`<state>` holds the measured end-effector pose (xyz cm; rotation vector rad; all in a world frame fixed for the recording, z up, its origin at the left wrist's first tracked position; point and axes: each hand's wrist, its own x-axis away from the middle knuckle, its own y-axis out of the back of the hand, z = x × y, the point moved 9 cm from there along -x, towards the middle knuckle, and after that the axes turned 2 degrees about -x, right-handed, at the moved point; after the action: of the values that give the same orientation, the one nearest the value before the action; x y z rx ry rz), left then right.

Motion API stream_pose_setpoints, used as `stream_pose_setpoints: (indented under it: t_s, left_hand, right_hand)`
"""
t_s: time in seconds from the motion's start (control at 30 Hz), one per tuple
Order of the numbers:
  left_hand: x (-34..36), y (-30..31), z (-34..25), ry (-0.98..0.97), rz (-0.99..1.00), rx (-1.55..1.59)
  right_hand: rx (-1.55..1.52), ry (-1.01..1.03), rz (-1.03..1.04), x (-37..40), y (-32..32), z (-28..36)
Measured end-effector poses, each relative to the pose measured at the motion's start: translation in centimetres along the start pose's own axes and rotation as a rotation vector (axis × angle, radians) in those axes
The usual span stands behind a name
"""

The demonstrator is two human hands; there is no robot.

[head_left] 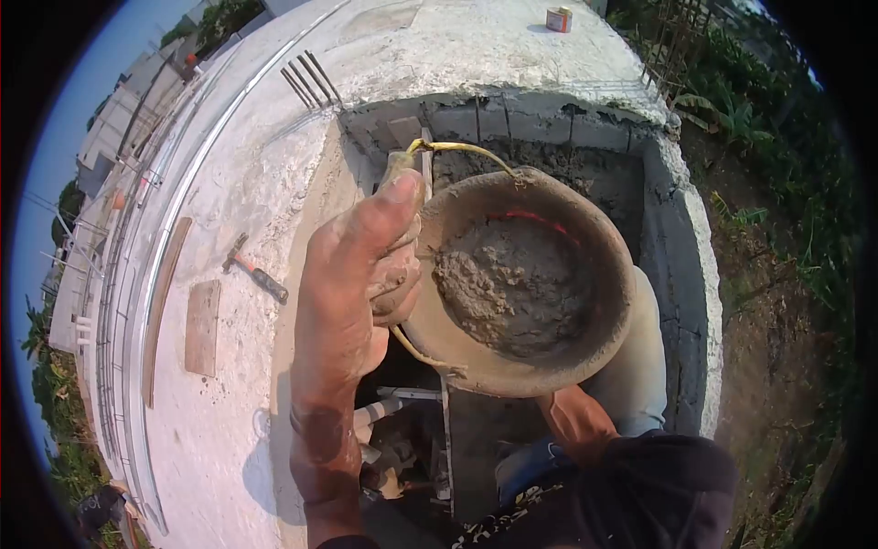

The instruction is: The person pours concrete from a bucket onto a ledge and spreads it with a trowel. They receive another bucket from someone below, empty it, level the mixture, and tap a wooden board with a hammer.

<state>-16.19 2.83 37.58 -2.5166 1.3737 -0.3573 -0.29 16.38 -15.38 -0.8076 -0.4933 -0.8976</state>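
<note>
A round, mud-coated bucket [608,320] holds wet grey mortar [512,284] and fills the middle of the view. My left hand [380,256] is closed round the grip of its yellowish handle [462,146], at the bucket's left side. The bucket is tilted, its opening facing the camera. Below its lower edge shows part of my right hand [581,421]; the fingers are hidden behind the bucket.
Block walls [686,265] enclose a pit with mortar at the back. On the pale slab [229,339] at left lie a hammer [256,270], a short board [202,328] and a long plank [165,316]. Rebar [311,80] sticks up behind; a tin [559,19] stands farther off.
</note>
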Motion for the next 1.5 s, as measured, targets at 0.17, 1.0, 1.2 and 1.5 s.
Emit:
stream_pose_setpoints:
  t_s: [0.17,1.0,1.2,1.5]
  left_hand:
    - [-12.3,0.8,-1.2,-0.293,0.015,-0.500]
    - [-28.9,9.8,32.6,-0.018,-0.351,-0.251]
    - [-13.7,13.3,16.7,-0.483,-0.574,-0.236]
    - [9.3,20.2,24.1,-0.057,-0.887,-0.964]
  right_hand:
    - [-0.334,0.601,0.051,5.4,-3.5,21.5]
    - [0.446,1.024,-0.461,2.7,-7.5,42.9]
    - [0.294,0.598,0.141,-1.4,-10.3,37.1]
    - [1.045,-0.048,0.520,0.8,-19.0,17.2]
